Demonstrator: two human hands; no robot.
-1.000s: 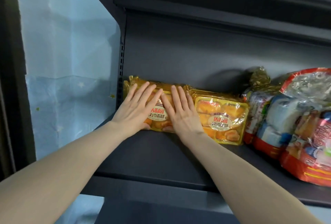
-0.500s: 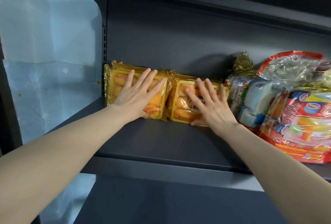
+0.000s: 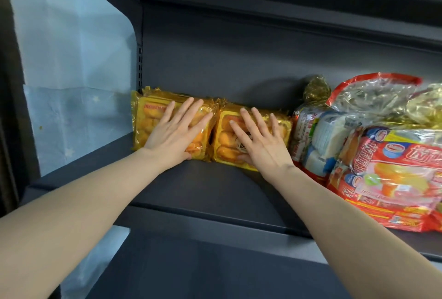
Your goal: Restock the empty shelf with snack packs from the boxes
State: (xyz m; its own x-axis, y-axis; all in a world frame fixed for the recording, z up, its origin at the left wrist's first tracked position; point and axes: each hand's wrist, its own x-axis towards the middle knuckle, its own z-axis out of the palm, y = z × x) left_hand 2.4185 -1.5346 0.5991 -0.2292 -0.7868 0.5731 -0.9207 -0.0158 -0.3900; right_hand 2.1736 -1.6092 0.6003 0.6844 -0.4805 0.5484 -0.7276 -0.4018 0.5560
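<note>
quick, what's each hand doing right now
Left hand: open, flat on the left yellow pack.
Right hand: open, flat on the right yellow pack.

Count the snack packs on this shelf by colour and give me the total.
Yellow: 2, the left yellow pack and the right yellow pack
Gold-topped: 1, the gold-topped bag
Red: 2, the red-rimmed clear bag and the red printed bag
Total: 5 visible; the bags at right overlap, so more may be hidden.

Lettering on yellow packs (image 3: 146,119) and red pack (image 3: 392,176) is unreadable.
</note>
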